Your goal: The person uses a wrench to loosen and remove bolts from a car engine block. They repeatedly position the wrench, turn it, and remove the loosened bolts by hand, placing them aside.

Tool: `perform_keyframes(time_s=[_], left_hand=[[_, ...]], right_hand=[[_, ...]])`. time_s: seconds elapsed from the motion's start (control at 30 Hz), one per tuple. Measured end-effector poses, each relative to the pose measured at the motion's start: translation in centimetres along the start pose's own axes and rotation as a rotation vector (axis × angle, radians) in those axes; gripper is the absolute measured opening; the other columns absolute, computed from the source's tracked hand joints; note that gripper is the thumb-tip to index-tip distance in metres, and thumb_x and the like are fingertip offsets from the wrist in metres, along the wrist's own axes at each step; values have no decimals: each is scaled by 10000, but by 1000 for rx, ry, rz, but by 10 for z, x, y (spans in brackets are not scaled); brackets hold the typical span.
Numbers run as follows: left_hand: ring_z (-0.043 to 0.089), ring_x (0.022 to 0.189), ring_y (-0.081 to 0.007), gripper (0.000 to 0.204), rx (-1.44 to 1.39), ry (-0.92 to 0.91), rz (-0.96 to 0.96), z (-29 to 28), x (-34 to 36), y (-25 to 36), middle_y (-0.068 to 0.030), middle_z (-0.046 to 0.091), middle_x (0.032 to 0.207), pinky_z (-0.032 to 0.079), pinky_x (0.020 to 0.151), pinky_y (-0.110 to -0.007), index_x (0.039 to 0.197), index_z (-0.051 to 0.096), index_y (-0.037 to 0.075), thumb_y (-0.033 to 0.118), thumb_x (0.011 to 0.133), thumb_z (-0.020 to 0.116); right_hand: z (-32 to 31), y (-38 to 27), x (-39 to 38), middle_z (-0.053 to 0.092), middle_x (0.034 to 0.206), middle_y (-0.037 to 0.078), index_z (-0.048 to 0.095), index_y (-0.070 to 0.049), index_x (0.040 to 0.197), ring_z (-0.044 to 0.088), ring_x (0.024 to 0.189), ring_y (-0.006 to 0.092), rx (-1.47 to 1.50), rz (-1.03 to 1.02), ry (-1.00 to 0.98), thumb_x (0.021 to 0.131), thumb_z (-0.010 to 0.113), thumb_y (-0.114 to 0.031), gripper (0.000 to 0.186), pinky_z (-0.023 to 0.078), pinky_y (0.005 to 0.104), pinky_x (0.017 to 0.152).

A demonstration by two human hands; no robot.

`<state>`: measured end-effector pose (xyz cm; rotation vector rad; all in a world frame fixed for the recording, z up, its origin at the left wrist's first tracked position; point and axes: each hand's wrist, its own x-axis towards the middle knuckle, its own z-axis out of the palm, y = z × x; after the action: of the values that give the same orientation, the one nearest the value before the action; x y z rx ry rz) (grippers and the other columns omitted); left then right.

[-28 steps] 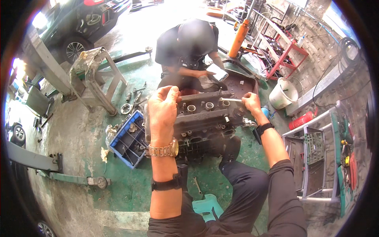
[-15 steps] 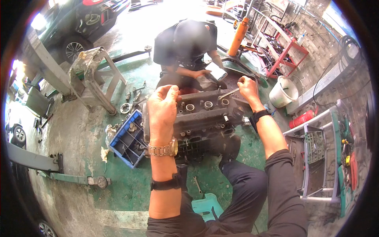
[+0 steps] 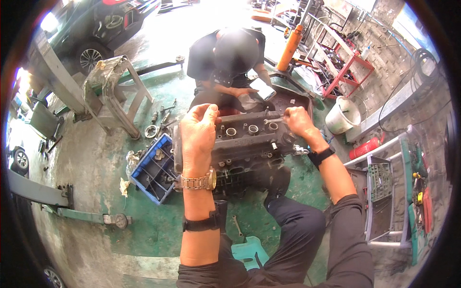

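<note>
A dark, grimy engine (image 3: 235,149) with round openings along its top cover lies in front of me. Over its left end is my left hand (image 3: 198,137), with a metal watch on the wrist, thumb pressed to curled fingers; what they pinch, if anything, is hidden. My right hand (image 3: 298,123) is closed round one end of a wrench (image 3: 272,120) above the engine's right end. The wrench's other end points left, over the cover. A second wrench (image 3: 237,226) lies on the green floor between my legs.
Across the engine crouches a person (image 3: 225,62) holding a phone (image 3: 262,89). A blue divided bin (image 3: 153,169) stands left of the engine. To the right are a white bucket (image 3: 343,114), a fire extinguisher (image 3: 366,148) and a tool cart (image 3: 390,230). A step stool (image 3: 115,91) stands farther left.
My right hand has lowered and moved slightly left, bringing the wrench down closer to the engine cover. My left hand stays almost where it was.
</note>
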<state>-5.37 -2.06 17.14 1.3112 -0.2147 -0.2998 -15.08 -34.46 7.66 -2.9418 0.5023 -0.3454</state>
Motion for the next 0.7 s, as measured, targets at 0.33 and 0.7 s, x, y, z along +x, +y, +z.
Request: perform_keyframes(time_s=[0.33, 0.7], left_hand=[[649, 756, -131, 195, -42, 4, -24, -2, -2, 3, -76, 688, 902, 499, 669, -244, 1025, 656, 15, 192, 944, 639], [606, 769, -123, 192, -49, 9, -24, 2, -4, 7, -67, 655, 891, 512, 717, -254, 1016, 644, -49, 123, 933, 630]], right_hand=[[19, -32, -46, 691, 886, 212, 707, -13, 909, 669, 822, 352, 149, 263, -536, 800, 674, -317, 324, 516, 450, 747], [26, -59, -78, 671, 810, 76, 594, 1, 983, 586, 612, 126, 1172, 651, -537, 928, 613, -194, 203, 435, 253, 498]])
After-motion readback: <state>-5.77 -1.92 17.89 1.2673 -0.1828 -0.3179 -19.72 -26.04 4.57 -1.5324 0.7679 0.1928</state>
